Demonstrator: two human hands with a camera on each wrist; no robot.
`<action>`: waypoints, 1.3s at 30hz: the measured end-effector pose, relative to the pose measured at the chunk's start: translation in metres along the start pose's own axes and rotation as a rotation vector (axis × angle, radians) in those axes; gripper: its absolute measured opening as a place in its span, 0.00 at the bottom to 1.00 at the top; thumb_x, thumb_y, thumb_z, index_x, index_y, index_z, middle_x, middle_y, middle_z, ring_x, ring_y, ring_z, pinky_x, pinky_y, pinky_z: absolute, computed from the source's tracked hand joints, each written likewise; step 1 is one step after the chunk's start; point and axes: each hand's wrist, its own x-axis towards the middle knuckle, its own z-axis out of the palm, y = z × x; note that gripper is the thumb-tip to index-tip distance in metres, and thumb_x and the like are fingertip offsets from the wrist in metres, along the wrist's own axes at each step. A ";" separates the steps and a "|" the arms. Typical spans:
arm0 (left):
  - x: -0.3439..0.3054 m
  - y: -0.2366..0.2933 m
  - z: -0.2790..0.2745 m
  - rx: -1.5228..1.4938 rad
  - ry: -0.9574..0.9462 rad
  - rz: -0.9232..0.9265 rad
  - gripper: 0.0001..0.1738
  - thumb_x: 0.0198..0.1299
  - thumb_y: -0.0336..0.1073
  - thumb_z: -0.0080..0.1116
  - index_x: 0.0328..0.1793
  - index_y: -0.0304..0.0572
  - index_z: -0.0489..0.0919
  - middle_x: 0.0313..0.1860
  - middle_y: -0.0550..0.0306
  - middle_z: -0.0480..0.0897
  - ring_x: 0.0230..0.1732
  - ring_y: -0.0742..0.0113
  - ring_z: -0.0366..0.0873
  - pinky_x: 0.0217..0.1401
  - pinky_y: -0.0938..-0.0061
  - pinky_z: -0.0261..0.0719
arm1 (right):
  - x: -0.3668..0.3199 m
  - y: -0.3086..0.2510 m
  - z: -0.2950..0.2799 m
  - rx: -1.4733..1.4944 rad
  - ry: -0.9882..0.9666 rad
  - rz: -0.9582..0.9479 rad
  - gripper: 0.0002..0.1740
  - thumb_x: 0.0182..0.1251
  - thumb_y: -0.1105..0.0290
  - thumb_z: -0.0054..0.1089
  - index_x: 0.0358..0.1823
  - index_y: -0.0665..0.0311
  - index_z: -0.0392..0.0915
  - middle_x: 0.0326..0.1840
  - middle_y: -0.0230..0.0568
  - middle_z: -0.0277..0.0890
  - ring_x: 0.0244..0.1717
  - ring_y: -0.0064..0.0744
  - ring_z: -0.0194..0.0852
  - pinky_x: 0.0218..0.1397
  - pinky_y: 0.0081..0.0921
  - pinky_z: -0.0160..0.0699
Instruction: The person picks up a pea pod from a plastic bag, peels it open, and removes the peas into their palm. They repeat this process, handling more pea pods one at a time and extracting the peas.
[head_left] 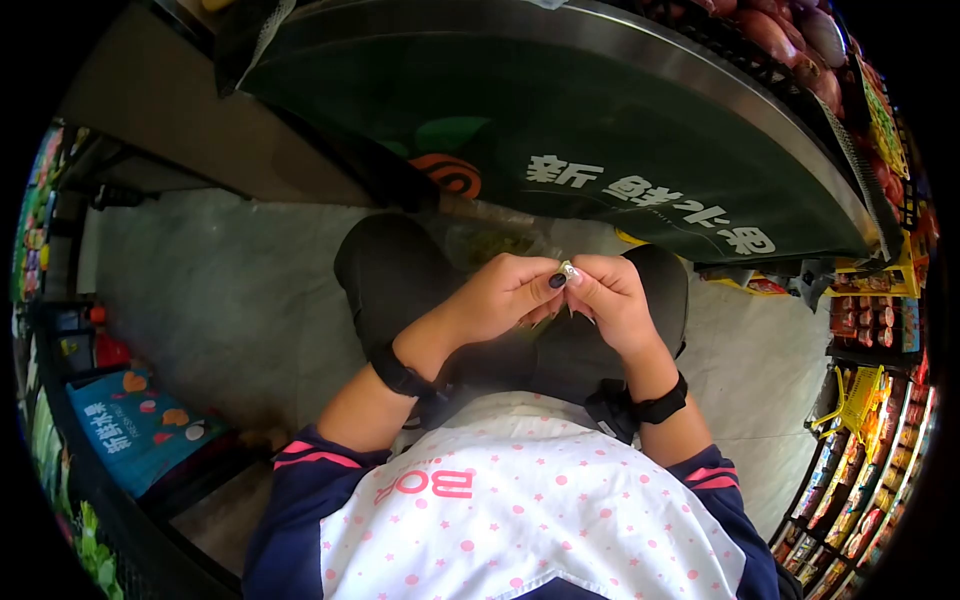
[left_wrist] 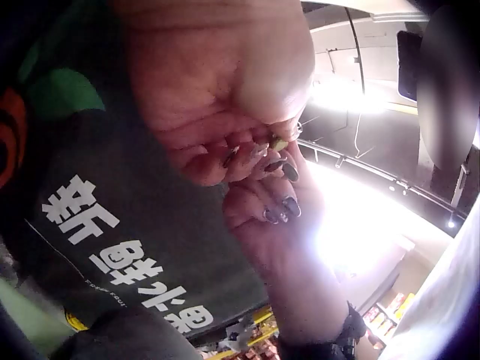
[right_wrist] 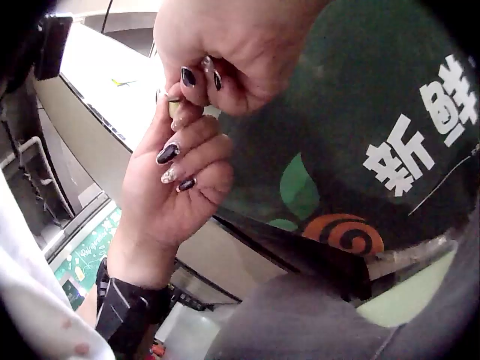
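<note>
White spotted shirt (head_left: 500, 520) nearest. Left hand (head_left: 495, 300) and right hand (head_left: 615, 300) meet above knees, fingertips of both pinching small yellowish scrap (head_left: 568, 270) held between them. Beyond: green stand (head_left: 600, 120), white lettering, reddish produce (head_left: 790, 40) on top.

Head cam down; wrist cams close, upward; share left hand (head_left: 497, 300), right hand (head_left: 612, 300).

light: bright indoor | glare: left-wrist ceiling lamp | edges: fisheye vignette | close-ups: soft

left grip (head_left: 500, 300), right grip (head_left: 612, 300), pinching, fingertips (head_left: 557, 281) meeting
</note>
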 end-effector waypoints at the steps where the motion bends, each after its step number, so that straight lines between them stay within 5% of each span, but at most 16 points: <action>1: 0.000 -0.001 0.000 -0.065 -0.014 -0.022 0.22 0.63 0.48 0.41 0.30 0.35 0.73 0.18 0.61 0.71 0.18 0.77 0.65 0.20 0.83 0.63 | 0.000 0.000 0.001 0.042 -0.005 -0.013 0.18 0.64 0.66 0.47 0.17 0.66 0.67 0.11 0.26 0.59 0.14 0.12 0.49 0.17 0.13 0.47; 9: 0.000 -0.003 -0.001 -0.311 -0.030 -0.125 0.22 0.63 0.49 0.42 0.31 0.34 0.72 0.19 0.61 0.72 0.19 0.78 0.67 0.21 0.84 0.65 | -0.002 0.001 0.004 0.267 0.000 0.057 0.14 0.63 0.66 0.48 0.21 0.66 0.70 0.16 0.26 0.62 0.18 0.12 0.52 0.20 0.12 0.49; 13: 0.002 0.014 -0.005 0.066 -0.041 -0.052 0.19 0.62 0.44 0.45 0.30 0.33 0.72 0.18 0.61 0.73 0.18 0.77 0.69 0.20 0.82 0.66 | -0.002 0.003 -0.001 0.198 -0.030 -0.016 0.15 0.63 0.66 0.48 0.20 0.66 0.70 0.15 0.25 0.62 0.18 0.11 0.52 0.20 0.12 0.49; 15: 0.003 0.018 -0.008 0.489 0.036 0.054 0.13 0.58 0.38 0.50 0.29 0.33 0.71 0.16 0.61 0.72 0.16 0.77 0.69 0.18 0.82 0.66 | -0.001 0.006 -0.003 0.173 -0.094 0.120 0.16 0.63 0.65 0.49 0.19 0.66 0.69 0.15 0.25 0.60 0.17 0.11 0.50 0.19 0.13 0.47; 19: 0.000 0.016 -0.009 0.164 -0.019 -0.147 0.10 0.56 0.35 0.53 0.28 0.35 0.72 0.16 0.62 0.72 0.15 0.80 0.67 0.17 0.85 0.63 | 0.000 0.008 -0.001 0.217 -0.093 0.135 0.18 0.63 0.63 0.49 0.17 0.65 0.69 0.14 0.25 0.59 0.15 0.11 0.47 0.16 0.13 0.44; 28: 0.004 -0.012 -0.004 -0.072 0.051 -0.081 0.15 0.59 0.42 0.51 0.29 0.37 0.72 0.16 0.65 0.69 0.15 0.82 0.64 0.18 0.86 0.61 | -0.003 0.017 -0.004 0.204 -0.030 0.106 0.19 0.64 0.61 0.47 0.17 0.63 0.67 0.13 0.24 0.59 0.15 0.11 0.46 0.16 0.13 0.44; 39: -0.005 -0.007 -0.010 0.240 0.056 -0.011 0.19 0.53 0.46 0.58 0.26 0.35 0.72 0.15 0.64 0.70 0.16 0.81 0.67 0.17 0.86 0.63 | -0.005 0.016 0.006 0.215 -0.090 0.158 0.17 0.63 0.61 0.50 0.20 0.64 0.71 0.14 0.23 0.58 0.17 0.11 0.49 0.18 0.12 0.47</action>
